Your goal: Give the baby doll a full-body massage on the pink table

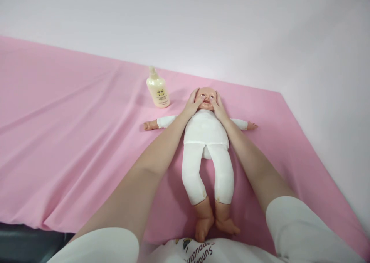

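Note:
A baby doll [206,128] with a white cloth body lies on its back, its feet toward me and its arms spread wide. My left hand [193,103] cups one side of the doll's head, its thumb on the cheek beside the nose. On the other side, my right hand [219,105] holds the head the same way, its thumb also resting on the face. The fingers of both hands run up along the sides of the head, and their tips are partly hidden.
Pink cloth [95,139] covers the table, with folds on the left. A pale yellow lotion bottle [159,90] with a pump top stands left of the doll's head. Behind is a white wall [185,27]. A black padded edge [29,241] shows at lower left.

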`<state>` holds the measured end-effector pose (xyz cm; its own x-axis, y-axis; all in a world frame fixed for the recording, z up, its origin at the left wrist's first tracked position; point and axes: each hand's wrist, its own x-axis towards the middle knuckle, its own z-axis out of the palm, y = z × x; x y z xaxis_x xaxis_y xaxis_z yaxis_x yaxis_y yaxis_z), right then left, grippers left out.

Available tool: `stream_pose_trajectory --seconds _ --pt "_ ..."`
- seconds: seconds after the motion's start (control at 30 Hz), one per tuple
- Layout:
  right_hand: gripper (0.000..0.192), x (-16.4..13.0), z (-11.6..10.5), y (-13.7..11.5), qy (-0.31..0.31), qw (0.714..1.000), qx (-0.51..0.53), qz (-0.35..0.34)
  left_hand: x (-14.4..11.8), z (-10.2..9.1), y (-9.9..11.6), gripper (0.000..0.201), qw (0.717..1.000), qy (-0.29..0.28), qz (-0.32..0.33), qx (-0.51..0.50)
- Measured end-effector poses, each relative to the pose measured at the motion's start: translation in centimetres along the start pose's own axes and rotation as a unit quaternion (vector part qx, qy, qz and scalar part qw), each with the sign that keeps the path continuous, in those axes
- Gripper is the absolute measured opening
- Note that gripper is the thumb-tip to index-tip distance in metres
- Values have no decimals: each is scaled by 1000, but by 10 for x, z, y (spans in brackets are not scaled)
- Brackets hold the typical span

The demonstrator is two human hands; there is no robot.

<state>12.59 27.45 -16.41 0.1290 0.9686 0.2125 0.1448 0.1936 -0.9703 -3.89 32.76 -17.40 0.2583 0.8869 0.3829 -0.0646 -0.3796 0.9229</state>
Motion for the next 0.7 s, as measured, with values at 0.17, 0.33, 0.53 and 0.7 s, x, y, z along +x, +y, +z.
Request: stream_pose_trajectory --seconds 0.17,0.33,0.53,0.7 --pt "93 0 0 0 -7 1000 5 -4 -1 1 3 70 1000 4 0 12" --pt "94 1 2 1 8 1000 8 6 -2 3 4 69 1000 8 -9 5" --pt "97 8 4 10 22 1000 3 -5 -1 0 -3 68 1000 6 0 0" --pt "97 22 8 29 47 998 12 -27 1 0 -6 62 1000 26 6 -15"
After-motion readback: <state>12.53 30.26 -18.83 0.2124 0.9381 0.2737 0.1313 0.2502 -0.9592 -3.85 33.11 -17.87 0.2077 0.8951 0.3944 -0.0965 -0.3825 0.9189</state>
